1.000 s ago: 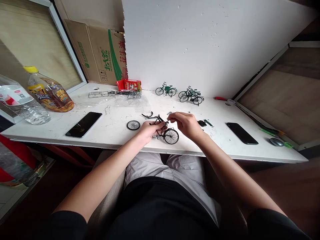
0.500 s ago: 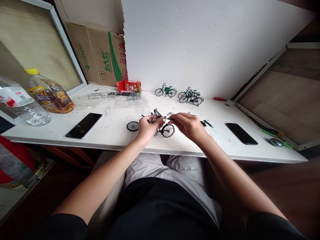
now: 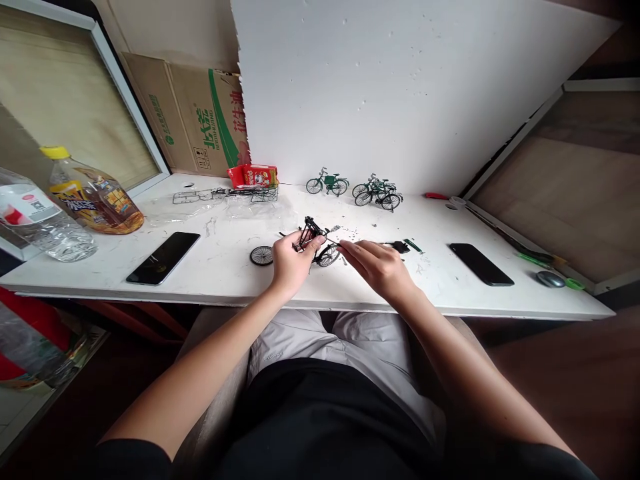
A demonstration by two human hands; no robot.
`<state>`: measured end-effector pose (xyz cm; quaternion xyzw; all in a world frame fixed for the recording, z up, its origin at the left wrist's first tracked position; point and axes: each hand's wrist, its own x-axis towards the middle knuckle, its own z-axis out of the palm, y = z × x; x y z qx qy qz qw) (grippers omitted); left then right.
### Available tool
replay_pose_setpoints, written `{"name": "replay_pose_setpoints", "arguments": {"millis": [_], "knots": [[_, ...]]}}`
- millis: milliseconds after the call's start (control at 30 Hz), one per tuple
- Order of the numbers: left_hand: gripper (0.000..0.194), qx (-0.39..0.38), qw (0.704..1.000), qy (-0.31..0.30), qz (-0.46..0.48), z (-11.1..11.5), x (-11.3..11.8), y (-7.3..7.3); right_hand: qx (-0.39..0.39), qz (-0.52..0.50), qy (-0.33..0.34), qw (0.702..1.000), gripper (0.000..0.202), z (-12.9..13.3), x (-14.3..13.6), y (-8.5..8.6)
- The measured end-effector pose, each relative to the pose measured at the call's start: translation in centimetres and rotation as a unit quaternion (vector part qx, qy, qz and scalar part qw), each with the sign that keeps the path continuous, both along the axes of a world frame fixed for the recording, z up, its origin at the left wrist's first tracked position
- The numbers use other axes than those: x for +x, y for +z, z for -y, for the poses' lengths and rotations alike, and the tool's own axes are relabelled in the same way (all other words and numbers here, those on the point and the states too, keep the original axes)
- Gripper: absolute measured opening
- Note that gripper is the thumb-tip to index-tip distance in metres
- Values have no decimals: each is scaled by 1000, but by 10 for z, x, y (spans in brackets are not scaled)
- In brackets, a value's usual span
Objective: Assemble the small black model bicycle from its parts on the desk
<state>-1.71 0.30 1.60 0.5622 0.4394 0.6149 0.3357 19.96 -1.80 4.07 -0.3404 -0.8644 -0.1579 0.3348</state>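
Note:
My left hand (image 3: pixel 293 268) grips the frame of a small black model bicycle (image 3: pixel 311 230) just above the table. One spoked wheel (image 3: pixel 329 255) is on it, on the side toward my right hand; my fingers cover part of the frame. My right hand (image 3: pixel 375 265) is closed in a pinch on a thin dark rod (image 3: pixel 334 243), which points at the bicycle; whether its tip touches cannot be made out. A loose spoked wheel (image 3: pixel 261 256) lies left of my left hand. Beyond my right hand lie a small black part (image 3: pixel 400 247) and a green part (image 3: pixel 413 246).
Several finished model bicycles (image 3: pixel 327 182) stand at the back by the white board. Black part frames (image 3: pixel 227 194), a red packet (image 3: pixel 254 177) and clear plastic lie back left. Phones lie left (image 3: pixel 163 257) and right (image 3: pixel 481 264). Bottles (image 3: pixel 97 200) stand far left.
The bicycle has turned in my left hand, its attached wheel now nearer the fingers. My right hand has moved slightly down, and the thin rod shows more clearly. The whole view has shifted a little.

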Motion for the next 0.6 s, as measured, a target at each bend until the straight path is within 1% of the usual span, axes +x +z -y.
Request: {"name": "replay_pose_setpoints", "arguments": {"millis": [100,300,500,600], "knots": [[26,36,999,13,-20,3,2,1,31,9,-19,999,25,2,-1,-3],[24,83,995,30,-40,4,5,-2,62,-8,-24,998,18,5,-6,-4],[27,88,994,42,-54,7,7,-7,68,-23,-54,996,36,6,-13,-13],[28,92,993,40,-55,8,9,-9,65,-24,-73,995,37,5,-15,-14]]}}
